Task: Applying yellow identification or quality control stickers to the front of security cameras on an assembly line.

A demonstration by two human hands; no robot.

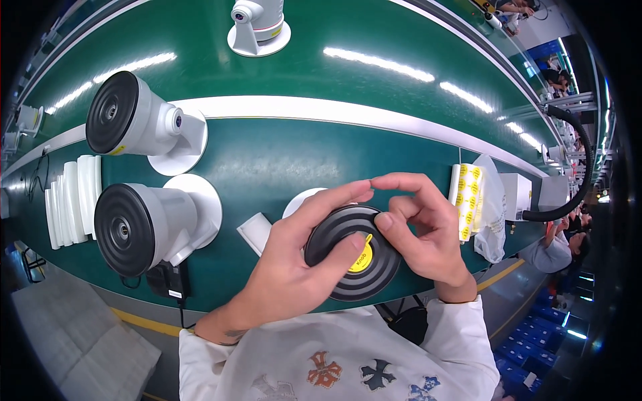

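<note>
A white camera unit with a round black ribbed front [341, 250] lies between my hands at the near edge of the green belt. My left hand [294, 260] wraps around its left side, the thumb pressing a yellow round sticker [362, 258] on the black face. My right hand [424, 227] grips the right rim with thumb and fingers curled over the top. The unit's white base [297, 199] shows behind my left fingers.
Two more white camera units [144, 123] [150, 227] lie on the belt to the left, a third [257, 27] stands far back. White stacked pieces [70, 200] sit at far left. A sheet of yellow stickers [467, 200] and a clear bag [495, 214] lie right. A black plug [167, 281] hangs near.
</note>
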